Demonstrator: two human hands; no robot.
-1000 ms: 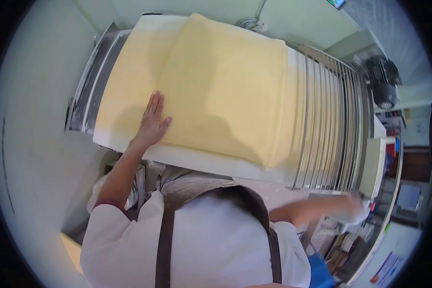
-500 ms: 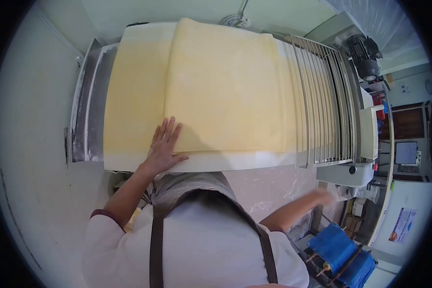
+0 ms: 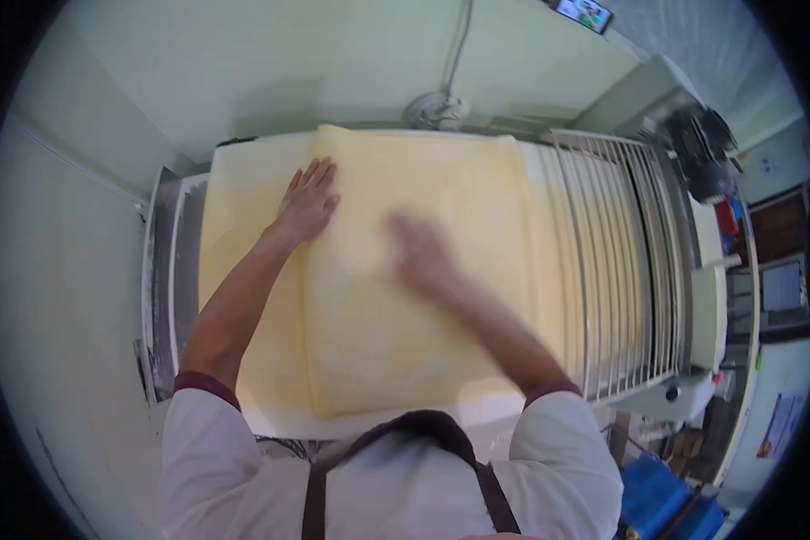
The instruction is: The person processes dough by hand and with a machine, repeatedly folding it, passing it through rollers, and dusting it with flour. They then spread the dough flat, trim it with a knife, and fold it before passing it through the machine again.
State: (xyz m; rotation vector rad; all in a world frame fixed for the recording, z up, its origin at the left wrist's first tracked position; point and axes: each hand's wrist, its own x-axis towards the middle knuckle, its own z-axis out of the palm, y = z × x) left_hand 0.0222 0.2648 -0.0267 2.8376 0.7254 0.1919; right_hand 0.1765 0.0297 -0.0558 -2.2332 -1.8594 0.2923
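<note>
While both hands rest on the folded dough sheet, I log the following. Left hand: flat, fingers spread wide, gripping nothing, at the sheet's far left edge. Right hand: on the sheet's middle, too blurred for me to tell its spread. Judgement: pressing goes best with flat palms and light, even pressure from centre outward, leaving no fingertip dents. The dough lies on the white belt of a sheeter and covers most of it. A wire guard stands to the right, with a dark motor beyond. A pale green wall is behind, a coiled cable at its foot.
</note>
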